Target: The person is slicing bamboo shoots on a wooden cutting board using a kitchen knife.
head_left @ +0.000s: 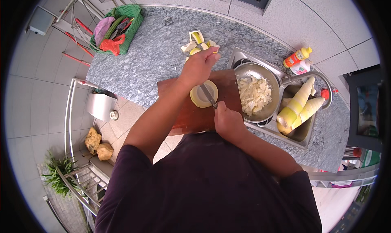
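My right hand [229,120] grips the handle of a knife [208,94], its blade lying across the top of a round, pale bamboo shoot piece [197,95]. This piece rests on a reddish-brown cutting board [195,120] in front of me. My left hand [198,66] reaches over the board's far edge to several cut pieces of yellow-white husk [188,46] on the countertop. A bit of yellow shows between its thumb and forefinger; whether they pinch it is unclear. Beside the board, a metal pan [275,101] holds sliced bamboo shoot [255,95].
Peeled bamboo shoots [301,103] lie in the steel sink [305,139] under a curved faucet [327,86]. Two bottles [297,58] stand behind it. A green basket [134,22] of vegetables and bags sits at the far left of the granite countertop [158,40].
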{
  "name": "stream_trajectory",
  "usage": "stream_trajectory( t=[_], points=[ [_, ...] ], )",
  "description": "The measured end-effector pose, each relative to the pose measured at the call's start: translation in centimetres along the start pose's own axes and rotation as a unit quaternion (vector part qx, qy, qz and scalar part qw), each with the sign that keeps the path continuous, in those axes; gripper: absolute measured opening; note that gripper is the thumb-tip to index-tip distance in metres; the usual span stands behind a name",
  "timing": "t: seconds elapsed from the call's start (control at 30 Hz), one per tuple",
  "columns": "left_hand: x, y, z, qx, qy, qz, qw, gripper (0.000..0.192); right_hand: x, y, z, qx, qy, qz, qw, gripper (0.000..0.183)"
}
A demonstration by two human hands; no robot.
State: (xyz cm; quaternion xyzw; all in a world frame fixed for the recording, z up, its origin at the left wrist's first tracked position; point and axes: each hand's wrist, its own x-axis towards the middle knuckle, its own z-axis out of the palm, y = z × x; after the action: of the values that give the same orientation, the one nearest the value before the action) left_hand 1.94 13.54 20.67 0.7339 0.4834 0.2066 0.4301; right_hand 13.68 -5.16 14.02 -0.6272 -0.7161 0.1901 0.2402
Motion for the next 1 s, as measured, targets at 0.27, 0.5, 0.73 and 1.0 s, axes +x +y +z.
stream_trajectory(
  t=[0.27, 0.5, 0.73, 1.0],
  points=[
    [-0.5, -3.5, 2.3, 0.018, 0.099, 0.134, 0.986, 0.042, -1.1, 1.0, 2.5, 0.007, 0.046, -0.032, 0.998, 0.014],
    [1.5, -9.5, 1.9, -0.247, -0.092, -0.152, 0.953, 0.058, 1.0, -0.1, 1.9, -0.041, -0.114, 0.05, 0.991, 0.015],
    [-0.1, -10.0, 2.9, -0.368, -0.023, -0.055, 0.928, 0.057, 0.1, 2.0, 4.0, -0.021, -0.11, 0.064, 0.992, 0.014],
    [-1.9, -8.0, 1.2, 0.137, -0.029, 0.185, 0.973, 0.027, 1.6, 1.2, 3.7, -0.042, -0.137, 0.057, 0.988, 0.022]
  ],
)
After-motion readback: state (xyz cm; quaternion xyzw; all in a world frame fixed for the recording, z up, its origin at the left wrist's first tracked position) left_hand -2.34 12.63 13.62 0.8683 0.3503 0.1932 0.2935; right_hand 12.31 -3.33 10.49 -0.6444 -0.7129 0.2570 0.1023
